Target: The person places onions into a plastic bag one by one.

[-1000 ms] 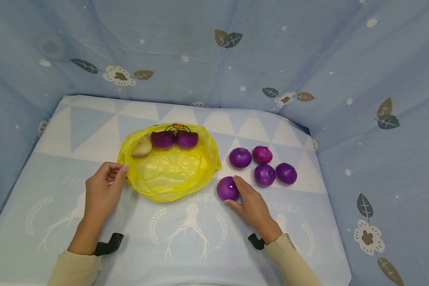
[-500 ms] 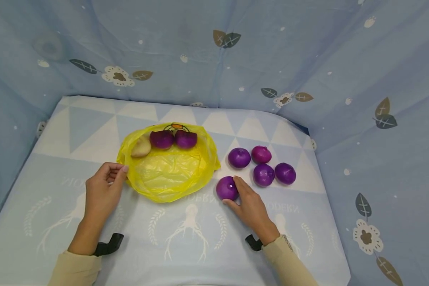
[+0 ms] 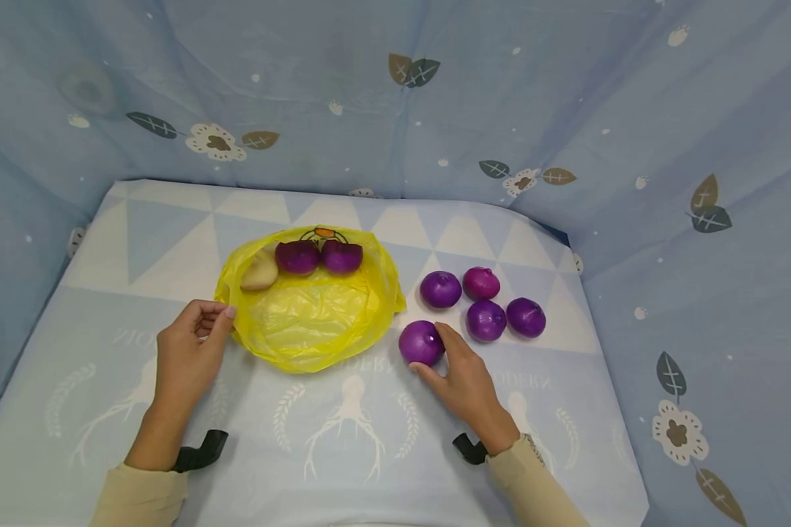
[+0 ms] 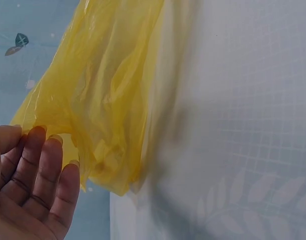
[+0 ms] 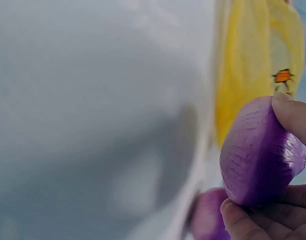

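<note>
Palm-side half of the held purple onion (image 3: 421,342), behind right-hand fingers (image 3: 450,344).

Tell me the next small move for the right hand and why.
Probably lift the purple onion leftward toward the yellow bag: the right hand grips it, the left hand holds the bag's edge, and two onions already lie inside.

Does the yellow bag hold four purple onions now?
No, the yellow bag holds only two purple onions and one pale potato at its far edge.
</note>
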{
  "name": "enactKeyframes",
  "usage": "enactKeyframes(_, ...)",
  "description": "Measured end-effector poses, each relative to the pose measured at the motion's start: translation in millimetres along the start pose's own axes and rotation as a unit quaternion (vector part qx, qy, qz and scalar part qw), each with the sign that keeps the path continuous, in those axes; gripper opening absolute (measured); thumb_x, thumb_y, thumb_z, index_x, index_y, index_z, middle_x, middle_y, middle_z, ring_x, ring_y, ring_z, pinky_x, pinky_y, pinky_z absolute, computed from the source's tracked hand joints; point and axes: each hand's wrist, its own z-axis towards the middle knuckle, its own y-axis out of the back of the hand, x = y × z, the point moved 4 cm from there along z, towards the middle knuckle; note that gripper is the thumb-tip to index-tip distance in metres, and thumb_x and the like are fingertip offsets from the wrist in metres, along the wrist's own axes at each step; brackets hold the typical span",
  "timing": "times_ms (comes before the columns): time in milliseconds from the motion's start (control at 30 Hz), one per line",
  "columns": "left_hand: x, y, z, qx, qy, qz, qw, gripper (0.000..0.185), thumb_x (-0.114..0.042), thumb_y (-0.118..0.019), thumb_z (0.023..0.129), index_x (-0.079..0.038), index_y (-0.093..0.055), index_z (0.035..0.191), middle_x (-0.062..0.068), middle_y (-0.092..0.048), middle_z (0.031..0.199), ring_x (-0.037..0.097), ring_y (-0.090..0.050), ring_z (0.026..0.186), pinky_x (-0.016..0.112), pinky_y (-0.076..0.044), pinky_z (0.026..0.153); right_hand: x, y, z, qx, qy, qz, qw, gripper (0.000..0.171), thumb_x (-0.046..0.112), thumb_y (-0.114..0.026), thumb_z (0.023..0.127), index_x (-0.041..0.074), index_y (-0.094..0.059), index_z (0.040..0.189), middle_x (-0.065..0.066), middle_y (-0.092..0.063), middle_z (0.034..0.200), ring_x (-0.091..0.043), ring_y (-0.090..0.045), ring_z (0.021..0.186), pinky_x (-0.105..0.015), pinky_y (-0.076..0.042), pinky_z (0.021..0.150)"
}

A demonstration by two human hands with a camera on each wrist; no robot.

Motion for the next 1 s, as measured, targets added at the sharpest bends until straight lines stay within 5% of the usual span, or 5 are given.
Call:
enactKeyframes(433,-2.3,2.1,-0.6,-0.002,0.002,-0.004,1.0,0.024,-0.022,-0.071,0.103,0.0,-0.068,0.111,0.011,-0.071,0.095,0.004,-0.056,0.08,0.007,-0.042,0.068,37,28,25,-0.007,0.086,0.013,0.996,0.085,0.035,-0.091,0.083,0.004,-0.049,0.151,-0.013,-0.059,0.144,-0.027,-0.059,0.13,-0.042,-0.05,0.106)
enactKeyframes(1000,-1.5,1.9,3.2,-0.005,-0.002,-0.008,1.0,0.025,-0.023,-0.071,0.102,0.0,-0.068,0.11,0.011,-0.07,0.092,0.005,-0.056,0.079,0.008,-0.042,0.069,99,38,78,0.059,0.173,-0.007,0.983,0.079,0.045,-0.081,0.092,0.003,-0.05,0.151,-0.014,-0.059,0.146,-0.029,-0.056,0.135,-0.041,-0.047,0.11)
